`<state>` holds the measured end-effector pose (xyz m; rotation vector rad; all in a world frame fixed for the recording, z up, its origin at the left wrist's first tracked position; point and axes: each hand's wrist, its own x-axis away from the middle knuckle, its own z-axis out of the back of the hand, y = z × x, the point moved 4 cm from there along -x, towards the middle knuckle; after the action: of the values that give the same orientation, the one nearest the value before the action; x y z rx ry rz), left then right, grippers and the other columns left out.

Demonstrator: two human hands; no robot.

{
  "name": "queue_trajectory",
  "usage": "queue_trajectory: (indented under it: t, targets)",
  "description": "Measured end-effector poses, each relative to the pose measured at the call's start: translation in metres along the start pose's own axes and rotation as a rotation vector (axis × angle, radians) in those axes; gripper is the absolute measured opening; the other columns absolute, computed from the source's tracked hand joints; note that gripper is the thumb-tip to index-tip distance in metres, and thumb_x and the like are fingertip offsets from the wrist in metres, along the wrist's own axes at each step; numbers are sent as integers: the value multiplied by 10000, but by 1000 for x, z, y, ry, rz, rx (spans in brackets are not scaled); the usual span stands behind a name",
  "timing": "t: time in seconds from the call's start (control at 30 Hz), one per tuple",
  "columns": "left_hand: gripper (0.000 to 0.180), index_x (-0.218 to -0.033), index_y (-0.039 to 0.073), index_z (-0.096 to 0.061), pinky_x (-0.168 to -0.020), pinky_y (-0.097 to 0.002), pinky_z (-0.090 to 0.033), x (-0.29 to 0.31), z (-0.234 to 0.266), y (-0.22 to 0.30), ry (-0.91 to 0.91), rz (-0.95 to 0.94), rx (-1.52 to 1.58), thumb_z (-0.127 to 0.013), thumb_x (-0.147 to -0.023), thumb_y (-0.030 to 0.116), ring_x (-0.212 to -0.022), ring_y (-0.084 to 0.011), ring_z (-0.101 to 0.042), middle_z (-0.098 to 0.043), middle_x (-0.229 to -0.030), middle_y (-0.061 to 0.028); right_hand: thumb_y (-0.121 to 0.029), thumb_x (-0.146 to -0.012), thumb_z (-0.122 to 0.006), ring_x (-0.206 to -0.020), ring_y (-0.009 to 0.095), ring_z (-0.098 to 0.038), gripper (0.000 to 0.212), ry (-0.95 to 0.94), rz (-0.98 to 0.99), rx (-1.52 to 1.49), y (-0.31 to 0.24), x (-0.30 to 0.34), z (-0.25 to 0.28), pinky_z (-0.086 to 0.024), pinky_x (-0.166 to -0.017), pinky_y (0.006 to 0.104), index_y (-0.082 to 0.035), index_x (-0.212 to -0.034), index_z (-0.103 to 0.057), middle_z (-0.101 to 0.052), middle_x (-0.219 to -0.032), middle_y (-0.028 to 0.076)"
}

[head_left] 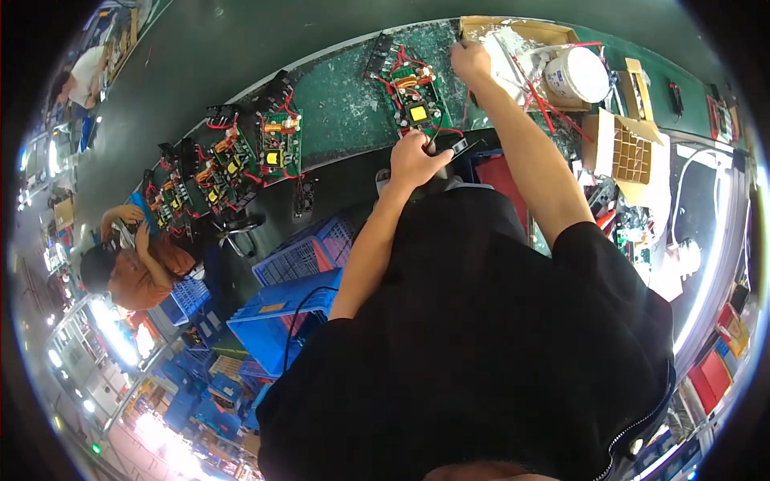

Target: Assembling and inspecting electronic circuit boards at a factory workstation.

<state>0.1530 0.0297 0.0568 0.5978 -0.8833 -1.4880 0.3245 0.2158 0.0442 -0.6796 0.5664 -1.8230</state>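
Note:
A green circuit board [415, 103] with a yellow-topped transformer, red wires and black parts lies in front of me on the green bench. At its near edge my left hand [412, 159] is closed, with a small dark piece [459, 147] showing by the thumb; what the fingers grip is mostly hidden. My right hand [472, 64] reaches forward to the left side of a cardboard tray [521, 26] smeared with white paste. Its fingers are curled in, and what they hold, if anything, cannot be made out.
A white tub [576, 76] and red sticks [539, 100] stand in and over the tray. To the right is a divided carton [632, 152]. More boards [277, 144] line the bench at left, where a co-worker [136, 268] sits. Blue crates [277, 317] stand at lower left.

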Motion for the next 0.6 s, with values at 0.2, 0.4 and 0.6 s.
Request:
queue_trajectory:
  t: [0.2, 0.4, 0.6]
  targets:
    - [364, -712, 5, -590, -608, -351, -472, 0, 0, -39, -238, 220, 146, -805, -740, 297, -654, -190, -614, -640, -714, -95, -354, -900, -613, -698, 166, -617, 344, -275, 178, -282, -24, 74, 29, -483, -667, 320, -26, -932, -710, -681, -748, 99]
    - [167, -975, 14, -650, -695, -344, -521, -5, 40, -9, 281, -31, 56, -673, -886, 154, -769, -230, -685, -686, -863, -136, -269, -946, -598, -701, 84, -536, 288, -395, 274, -329, -15, 120, 30, -447, -644, 278, 9, -944, -674, -643, -738, 32]
    - [219, -1109, 2, -675, -700, -283, -533, -12, 50, 18, 245, 84, 482, -623, -942, 133, -796, -131, -665, -709, -992, -95, -225, -919, -640, -776, 196, -669, 246, -523, 262, -211, -37, 145, 39, -510, -710, 356, 0, -1002, -697, -692, -807, 140]
